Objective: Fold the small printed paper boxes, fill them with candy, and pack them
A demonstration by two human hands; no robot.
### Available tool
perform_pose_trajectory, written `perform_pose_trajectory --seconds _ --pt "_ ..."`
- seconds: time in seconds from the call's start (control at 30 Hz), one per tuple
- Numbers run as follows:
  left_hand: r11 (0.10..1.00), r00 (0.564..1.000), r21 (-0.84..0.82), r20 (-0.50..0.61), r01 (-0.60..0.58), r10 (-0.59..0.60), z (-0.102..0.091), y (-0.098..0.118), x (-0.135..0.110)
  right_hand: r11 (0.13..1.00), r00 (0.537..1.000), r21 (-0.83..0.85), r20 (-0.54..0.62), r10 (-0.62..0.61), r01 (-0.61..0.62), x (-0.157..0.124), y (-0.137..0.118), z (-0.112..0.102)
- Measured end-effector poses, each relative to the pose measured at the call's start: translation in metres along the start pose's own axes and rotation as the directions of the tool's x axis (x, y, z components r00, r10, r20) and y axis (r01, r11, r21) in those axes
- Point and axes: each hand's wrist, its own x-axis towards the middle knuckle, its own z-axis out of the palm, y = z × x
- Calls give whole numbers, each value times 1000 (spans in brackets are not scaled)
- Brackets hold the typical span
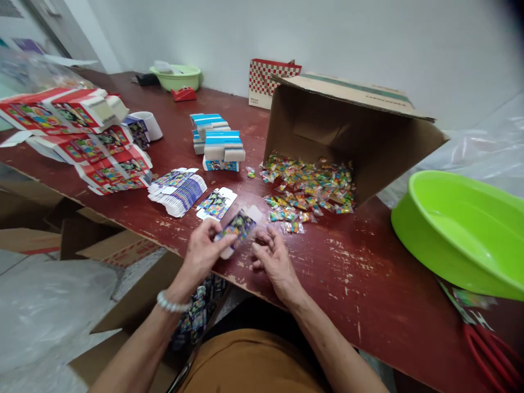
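My left hand (204, 243), with a pale beaded bracelet at the wrist, grips a small dark printed candy box (241, 226) above the table's front edge. The box is slightly blurred, with a white flap raised at its far end. Just right of it, my right hand (272, 254) has loosely bent, parted fingers and nothing in them. A flat folded carton (216, 203) lies beyond my left hand, beside a fanned stack of purple cartons (177, 191). Small wrapped candies (311, 185) spill from a tipped cardboard box (347, 117) towards my right hand.
Red carton bundles (110, 144) pile up on the left; blue-and-white bundles (221, 143) stand mid-table. A green basin (434, 234) and red-handled scissors (483, 349) are at the right. Below the table edge, an open carton (137, 300) stands near several dark printed boxes (198, 311).
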Motion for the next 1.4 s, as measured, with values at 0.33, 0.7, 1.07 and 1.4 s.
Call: perform_pose_trajectory --seconds 0.33,0.7,1.07,1.4 --pt "880 675 -239 729 412 -118 4 -7 -69 990 924 -141 379 47 7 -32 -28 8" --pt "943 866 -249 494 221 -73 20 1 -68 1000 903 -2 430 -5 7 -34 -26 5" --pt "969 975 -239 223 62 -7 23 1 -63 979 989 -154 77 -124 134 -25 -20 5" --pt "984 989 -172 127 -53 76 17 -1 -69 971 979 -135 82 -188 197 -20 -12 1"
